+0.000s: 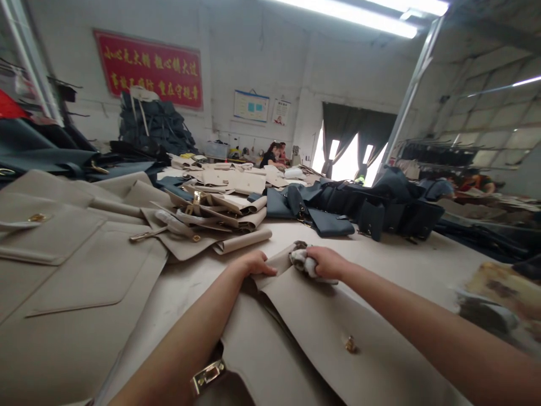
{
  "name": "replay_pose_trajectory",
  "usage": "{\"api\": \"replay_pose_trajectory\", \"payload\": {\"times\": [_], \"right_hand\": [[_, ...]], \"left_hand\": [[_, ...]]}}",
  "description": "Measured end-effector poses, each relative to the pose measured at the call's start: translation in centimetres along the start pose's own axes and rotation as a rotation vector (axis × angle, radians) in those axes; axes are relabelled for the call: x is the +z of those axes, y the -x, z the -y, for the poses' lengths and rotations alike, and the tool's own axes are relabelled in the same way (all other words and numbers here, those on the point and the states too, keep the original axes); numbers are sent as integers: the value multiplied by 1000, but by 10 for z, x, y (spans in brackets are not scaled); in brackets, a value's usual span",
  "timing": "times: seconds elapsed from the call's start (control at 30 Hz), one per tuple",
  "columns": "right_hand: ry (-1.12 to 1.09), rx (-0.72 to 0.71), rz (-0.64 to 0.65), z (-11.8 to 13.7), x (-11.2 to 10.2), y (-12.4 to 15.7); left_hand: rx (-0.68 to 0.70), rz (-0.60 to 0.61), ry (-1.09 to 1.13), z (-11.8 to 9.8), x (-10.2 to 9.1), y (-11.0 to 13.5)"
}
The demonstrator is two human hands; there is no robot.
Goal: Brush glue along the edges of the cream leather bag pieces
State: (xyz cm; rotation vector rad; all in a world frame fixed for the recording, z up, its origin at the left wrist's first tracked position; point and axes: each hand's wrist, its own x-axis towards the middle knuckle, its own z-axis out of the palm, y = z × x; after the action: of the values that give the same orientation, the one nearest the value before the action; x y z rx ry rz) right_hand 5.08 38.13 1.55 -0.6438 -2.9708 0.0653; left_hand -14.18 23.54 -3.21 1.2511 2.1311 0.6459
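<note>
A beige leather bag (313,316) lies on the table in front of me, with a small gold stud lock (350,344) on its panel and a gold clasp plate (208,376) near its lower left. At the bag's far end, my left hand (256,264) grips the edge, thumb on top and fingers partly hidden. My right hand (325,262) is closed round a stained white rag (305,260), which touches the bag's far end just right of my left hand.
Beige bag pieces (84,254) cover the left side, and more beige bags (211,211) are piled ahead. Dark blue bags (338,206) stand across the table's far right. A stained cloth (502,293) lies at the right edge. People (274,155) sit in the background.
</note>
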Motion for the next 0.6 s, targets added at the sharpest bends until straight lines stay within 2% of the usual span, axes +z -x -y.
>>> {"api": "replay_pose_trajectory", "payload": {"times": [0.07, 0.13, 0.27, 0.43, 0.5, 0.6], "right_hand": [[30, -49, 103, 9, 13, 3], [69, -78, 164, 8, 14, 12], [153, -119, 231, -6, 0, 41], [260, -141, 298, -23, -12, 100], [307, -118, 305, -31, -21, 126], [372, -19, 223, -45, -53, 154]], "left_hand": [[-11, -31, -51, 0, 2, -2], [-17, -53, -97, -1, 4, -3], [-28, -75, -162, -4, 7, -5], [-38, -80, -197, -5, 6, -6], [-33, -80, -192, -5, 6, -5], [-16, -78, -168, -3, 5, -4]]}}
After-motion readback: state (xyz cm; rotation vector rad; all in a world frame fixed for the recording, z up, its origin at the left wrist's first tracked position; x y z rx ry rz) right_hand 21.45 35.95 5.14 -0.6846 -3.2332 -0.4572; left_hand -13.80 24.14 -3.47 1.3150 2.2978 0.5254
